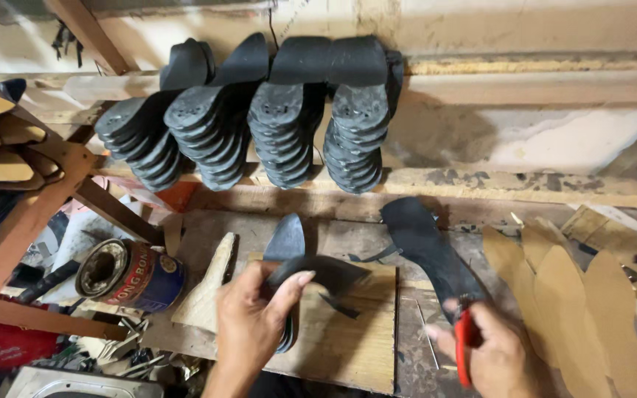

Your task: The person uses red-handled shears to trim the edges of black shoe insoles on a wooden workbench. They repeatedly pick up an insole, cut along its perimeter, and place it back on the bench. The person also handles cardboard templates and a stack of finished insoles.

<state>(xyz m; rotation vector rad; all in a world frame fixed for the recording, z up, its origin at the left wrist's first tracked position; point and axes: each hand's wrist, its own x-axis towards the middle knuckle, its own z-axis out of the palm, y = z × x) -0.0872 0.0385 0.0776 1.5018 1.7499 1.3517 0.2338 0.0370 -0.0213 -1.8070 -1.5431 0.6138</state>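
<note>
Two hands: both busy
Left hand: clamped on black sole, bending it
Right hand: closed around red-handled tool
Bench: wooden board

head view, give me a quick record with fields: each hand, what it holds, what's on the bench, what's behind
left hand: bends a black sole piece over a wooden board
right hand: grips a red-handled tool, blade hidden
bench centre: a flat black sole lying beside the board
bench left: a tin can on its side
bench right: tan cardboard cutouts
behind: rows of stacked black soles leaning on the wall
</note>
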